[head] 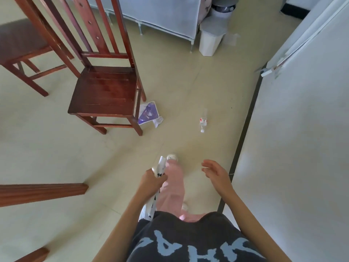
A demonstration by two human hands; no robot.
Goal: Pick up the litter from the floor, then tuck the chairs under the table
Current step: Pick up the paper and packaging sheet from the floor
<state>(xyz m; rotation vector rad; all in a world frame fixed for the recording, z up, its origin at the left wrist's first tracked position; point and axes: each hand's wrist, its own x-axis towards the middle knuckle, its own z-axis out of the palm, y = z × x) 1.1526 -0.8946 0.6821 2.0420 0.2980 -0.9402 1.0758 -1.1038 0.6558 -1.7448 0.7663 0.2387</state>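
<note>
Ahead of you the floor runs between a white door on your right and two wooden chairs on your left; the nearer chair stands pulled out with its seat facing you, the farther chair sits behind it at the left edge. Two wooden edges of the tabletop jut in low at your left. Two pieces of litter lie on the floor: a purple and white wrapper touching the nearer chair's right front leg, partly under it, and a small clear plastic bottle with a red label lying well apart from it, nearer the door. Two white bins stand at the far end beside a white covered rack: a square bin and a round bin behind it. Your left hand has its grip curled round a white printed wrapper; your right hand hangs spread and holds nothing.
</note>
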